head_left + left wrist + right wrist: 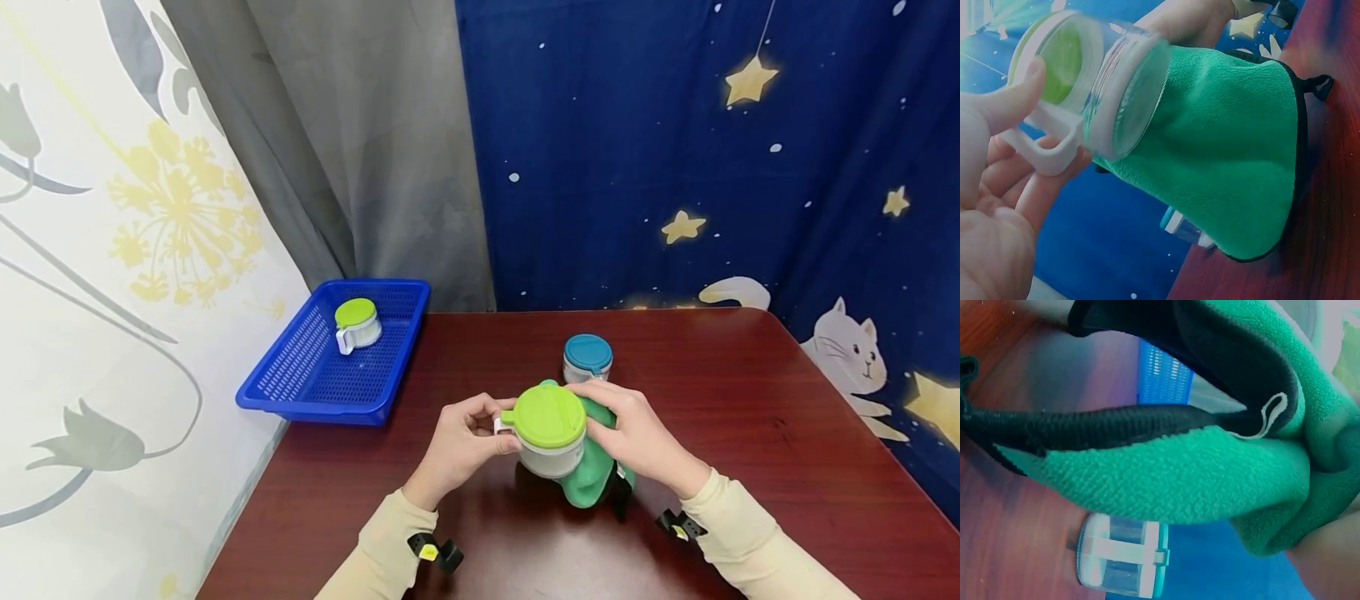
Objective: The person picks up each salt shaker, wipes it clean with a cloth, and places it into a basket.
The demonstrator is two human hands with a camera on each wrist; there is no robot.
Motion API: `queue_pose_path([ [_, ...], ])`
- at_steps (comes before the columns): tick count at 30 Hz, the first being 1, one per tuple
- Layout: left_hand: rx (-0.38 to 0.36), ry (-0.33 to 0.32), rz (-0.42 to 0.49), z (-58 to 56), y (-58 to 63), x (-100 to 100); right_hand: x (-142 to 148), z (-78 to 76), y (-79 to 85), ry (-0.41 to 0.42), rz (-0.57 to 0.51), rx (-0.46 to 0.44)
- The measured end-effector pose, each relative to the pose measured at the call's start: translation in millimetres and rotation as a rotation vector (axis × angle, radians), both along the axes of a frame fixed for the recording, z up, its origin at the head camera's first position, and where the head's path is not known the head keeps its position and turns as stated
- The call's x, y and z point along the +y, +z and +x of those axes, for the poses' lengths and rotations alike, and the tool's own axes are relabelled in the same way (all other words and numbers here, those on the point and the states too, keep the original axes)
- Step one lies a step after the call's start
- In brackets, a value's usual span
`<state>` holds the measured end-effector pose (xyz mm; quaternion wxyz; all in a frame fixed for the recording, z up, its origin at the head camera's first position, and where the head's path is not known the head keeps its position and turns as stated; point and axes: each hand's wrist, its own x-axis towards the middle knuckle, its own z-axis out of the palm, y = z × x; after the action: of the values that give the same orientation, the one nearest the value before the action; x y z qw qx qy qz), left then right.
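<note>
A clear jar with a lime-green lid (550, 417) and a white handle is held above the table in front of me. My left hand (467, 442) pinches the jar's white handle (1054, 147) between thumb and fingers. On the jar's other side, my right hand (633, 429) grips a green plush cloth (1229, 150) with black edging, which hangs down beside the jar. In the right wrist view the cloth (1172, 478) covers most of the jar. A second jar with a teal-blue lid (588, 354) stands on the table just behind the hands.
At the left of the dark red wooden table (750, 400) lies a blue plastic basket (258, 398). Inside it stands another jar with a lime-green lid (356, 315). Grey and navy curtains (600, 167) hang behind the table's far edge.
</note>
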<state>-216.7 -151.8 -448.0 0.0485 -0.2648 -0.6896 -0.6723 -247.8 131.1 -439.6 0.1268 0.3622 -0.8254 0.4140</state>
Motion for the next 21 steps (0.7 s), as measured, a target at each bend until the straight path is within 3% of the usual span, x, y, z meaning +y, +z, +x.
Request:
queue_pose_path([
  [12, -0.030, 0.253, 0.054, -6.8, -5.6, 13.7, 4.8, 1.2, -6.8, -0.186, 0.009, 0.040],
  [21, -0.035, 0.406, 0.044, -8.2, 2.1, 25.0, 2.7, 5.8, -2.7, -0.246, 0.015, 0.209],
])
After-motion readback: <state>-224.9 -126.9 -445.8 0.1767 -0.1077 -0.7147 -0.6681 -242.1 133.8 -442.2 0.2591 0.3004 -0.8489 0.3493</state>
